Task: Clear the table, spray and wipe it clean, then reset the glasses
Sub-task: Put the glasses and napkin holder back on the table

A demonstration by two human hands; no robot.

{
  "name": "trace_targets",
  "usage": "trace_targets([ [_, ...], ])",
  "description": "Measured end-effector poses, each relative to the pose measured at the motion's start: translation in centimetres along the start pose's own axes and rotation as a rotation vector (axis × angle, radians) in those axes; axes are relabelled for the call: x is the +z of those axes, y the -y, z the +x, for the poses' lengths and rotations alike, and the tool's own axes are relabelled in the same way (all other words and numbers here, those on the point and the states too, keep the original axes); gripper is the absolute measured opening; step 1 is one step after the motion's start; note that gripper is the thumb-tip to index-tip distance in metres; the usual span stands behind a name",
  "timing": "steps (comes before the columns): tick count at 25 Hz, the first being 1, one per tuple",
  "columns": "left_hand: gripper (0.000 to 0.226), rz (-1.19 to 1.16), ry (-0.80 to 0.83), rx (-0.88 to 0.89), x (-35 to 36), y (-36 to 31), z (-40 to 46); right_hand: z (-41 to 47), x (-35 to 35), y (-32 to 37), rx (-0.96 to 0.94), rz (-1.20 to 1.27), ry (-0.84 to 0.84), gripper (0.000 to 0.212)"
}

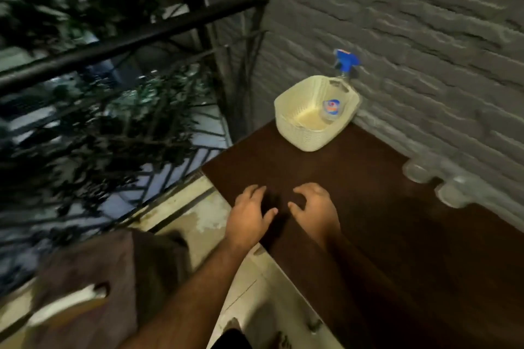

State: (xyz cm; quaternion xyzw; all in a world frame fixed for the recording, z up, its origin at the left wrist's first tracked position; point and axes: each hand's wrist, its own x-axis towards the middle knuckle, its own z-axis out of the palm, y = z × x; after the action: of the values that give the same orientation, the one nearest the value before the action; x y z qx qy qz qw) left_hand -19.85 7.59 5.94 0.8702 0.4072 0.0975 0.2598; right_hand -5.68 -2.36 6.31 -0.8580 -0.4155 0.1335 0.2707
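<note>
A dark brown table (354, 207) runs along a grey stone wall. At its far corner stands a cream woven basket (297, 133) holding a spray bottle (330, 109) with a blue trigger head (346, 61) sticking up over the rim. Two clear glasses (418, 173) (456, 193) stand against the wall on the right. My left hand (249, 212) and my right hand (314, 207) hover side by side over the table's near left part, fingers loosely curled, holding nothing.
A black metal railing (127, 37) with plants behind it runs along the left. A brown cloth (93, 278) hangs over a chair back at lower left. Pale floor tiles (204, 215) lie between the railing and the table.
</note>
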Motion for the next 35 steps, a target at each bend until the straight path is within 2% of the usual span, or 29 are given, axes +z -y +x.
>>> trace_targets([
  [8, 0.056, -0.031, -0.193, -0.403, -9.2, 19.4, -13.8, -4.6, 14.0, 16.5, -0.331, -0.027, 0.36, 0.038],
  [12, 0.058, -0.031, -0.217, -0.556, -12.6, 28.2, -20.8, -8.4, 21.2, 24.8, -0.402, -0.04, 0.467, 0.038],
  [16, 0.056, -0.054, -0.186, -0.606, -15.7, 36.5, -25.8, -11.7, 27.9, 30.5, -0.412, -0.045, 0.532, 0.036],
  [18, 0.059, -0.03, -0.153, -0.633, -16.6, 40.1, -27.1, -12.8, 30.8, 32.0, -0.43, -0.129, 0.548, 0.032],
  [20, 0.063, -0.014, -0.108, -0.651, -16.7, 43.2, -27.9, -13.7, 33.1, 33.2, -0.391, -0.206, 0.607, 0.034],
  [23, 0.067, 0.003, -0.06, -0.699, -16.2, 47.0, -27.9, -13.9, 36.8, 34.0, -0.433, -0.249, 0.658, 0.038],
  [27, 0.068, 0.034, 0.003, -0.712, -13.9, 51.9, -26.3, -12.7, 43.9, 33.7, -0.472, -0.298, 0.739, 0.066],
  [32, 0.086, 0.103, 0.081, -0.681, -8.9, 57.4, -23.6, -11.2, 54.1, 31.3, -0.49, -0.395, 0.802, 0.083],
  [35, 0.082, 0.131, 0.098, -0.652, -6.5, 59.3, -22.8, -10.8, 57.1, 29.7, -0.501, -0.423, 0.8, 0.07],
])
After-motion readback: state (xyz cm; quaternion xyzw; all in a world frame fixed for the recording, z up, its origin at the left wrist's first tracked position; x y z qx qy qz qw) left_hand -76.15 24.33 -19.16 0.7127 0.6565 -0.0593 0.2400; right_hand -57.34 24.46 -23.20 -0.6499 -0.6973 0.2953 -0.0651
